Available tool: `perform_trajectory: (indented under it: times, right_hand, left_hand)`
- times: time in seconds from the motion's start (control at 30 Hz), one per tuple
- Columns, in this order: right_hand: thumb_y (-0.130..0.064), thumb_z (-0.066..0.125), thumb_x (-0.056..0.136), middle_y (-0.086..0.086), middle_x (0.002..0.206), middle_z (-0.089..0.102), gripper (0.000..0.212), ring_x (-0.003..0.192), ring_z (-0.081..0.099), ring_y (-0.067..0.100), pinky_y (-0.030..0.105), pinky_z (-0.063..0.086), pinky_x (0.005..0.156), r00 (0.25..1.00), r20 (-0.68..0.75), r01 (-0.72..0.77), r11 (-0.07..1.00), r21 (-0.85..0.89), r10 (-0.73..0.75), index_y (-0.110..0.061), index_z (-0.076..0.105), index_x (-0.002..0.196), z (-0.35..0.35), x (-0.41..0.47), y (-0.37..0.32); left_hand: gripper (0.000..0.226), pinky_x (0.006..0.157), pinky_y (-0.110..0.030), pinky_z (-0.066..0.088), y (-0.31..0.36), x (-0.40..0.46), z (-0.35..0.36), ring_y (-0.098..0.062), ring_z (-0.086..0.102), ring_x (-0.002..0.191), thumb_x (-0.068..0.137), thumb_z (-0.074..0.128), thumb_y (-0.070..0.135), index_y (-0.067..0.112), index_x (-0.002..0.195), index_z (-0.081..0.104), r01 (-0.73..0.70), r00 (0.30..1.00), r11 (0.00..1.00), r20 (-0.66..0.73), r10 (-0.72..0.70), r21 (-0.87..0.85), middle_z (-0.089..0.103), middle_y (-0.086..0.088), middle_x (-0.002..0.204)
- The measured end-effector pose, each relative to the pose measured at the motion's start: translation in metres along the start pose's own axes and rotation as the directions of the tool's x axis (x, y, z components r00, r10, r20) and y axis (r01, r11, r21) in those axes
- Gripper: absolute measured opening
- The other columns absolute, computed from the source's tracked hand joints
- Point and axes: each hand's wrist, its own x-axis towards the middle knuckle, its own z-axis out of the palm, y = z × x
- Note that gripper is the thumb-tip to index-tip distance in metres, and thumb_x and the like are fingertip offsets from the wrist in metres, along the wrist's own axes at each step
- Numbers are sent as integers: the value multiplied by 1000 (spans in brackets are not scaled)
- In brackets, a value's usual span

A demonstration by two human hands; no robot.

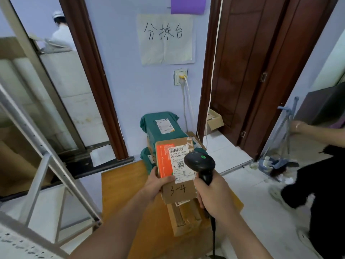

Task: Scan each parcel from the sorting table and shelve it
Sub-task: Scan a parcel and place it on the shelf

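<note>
Parcel under the scanner: what may slip, and the count

Parcel [174, 171] marked "3-4", a brown carton with an orange side and a white label [180, 161], is held up above the wooden surface [123, 186]; the left hand [155, 186] grips its near left corner, thumb pressed on the orange face, fingers curled beneath; the right hand [212, 195] is wrapped tight round the handle of the black scanner [199, 162], whose head sits just over the right edge of the label.

Risks, as I judge them: the scanner head covers part of the label, so the barcode may fail to read until the head draws back or the carton tilts; the carton is held by one corner only, so it could twist or drop onto the boxes below; the scanner cord [213, 234] hangs down below the parcel and could snag on a carton edge when the parcel is carried off; a second person's arm [317, 130] and legs stand well right of the parcel, so a turn that way could mean a bump.

Count: one parcel in hand; one scanner; two green-wrapped parcels [162, 128] beyond the held parcel, one stacked above the other; at least one brown carton [184, 217] lying below it on the surface, more may be hidden; one handwritten wall sign [165, 39] above; two hands, both closed on something.
</note>
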Motion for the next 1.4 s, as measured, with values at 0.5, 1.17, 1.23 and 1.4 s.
perform_trajectory:
  times: [0.5, 1.17, 1.23, 1.4]
  right_hand:
    - [-19, 59, 94, -2, 55, 55, 14, 46, 50, 8, 23, 43, 51, 997, 13, 70, 997, -31, -70, -20, 54, 81, -5, -19, -6]
    - [-15, 56, 97, 2, 49, 51, 22, 44, 50, 18, 25, 47, 47, 988, 137, 62, 995, 80, -72, -3, 56, 78, -1, -51, -6]
    - [-16, 57, 98, 2, 49, 52, 20, 43, 50, 16, 24, 48, 46, 989, 128, 66, 995, 80, -76, -5, 56, 81, 2, -53, -7]
    - [-17, 58, 98, 3, 51, 53, 18, 45, 52, 19, 28, 52, 51, 991, 119, 53, 995, 89, -64, -5, 58, 84, 5, -60, -11]
  left_hand:
    - [136, 81, -34, 62, -1, -21, 8, -21, 67, 115, 52, 101, 38, 28, 161, 20, -91, 995, 992, -20, 93, 82, 61, -2, 134]
    - [158, 106, -53, 52, -23, -61, -3, -23, 59, 126, 29, 101, 57, 38, 161, 16, -94, 983, 993, -149, 105, 77, 52, 1, 145]
    - [158, 106, -53, 52, -23, -61, -7, -22, 59, 126, 29, 101, 59, 38, 160, 16, -102, 982, 991, -149, 113, 86, 51, 0, 146]
    - [162, 105, -51, 54, -22, -67, -14, -21, 60, 124, 25, 100, 62, 36, 161, 15, -129, 980, 988, -138, 140, 88, 51, 0, 144]
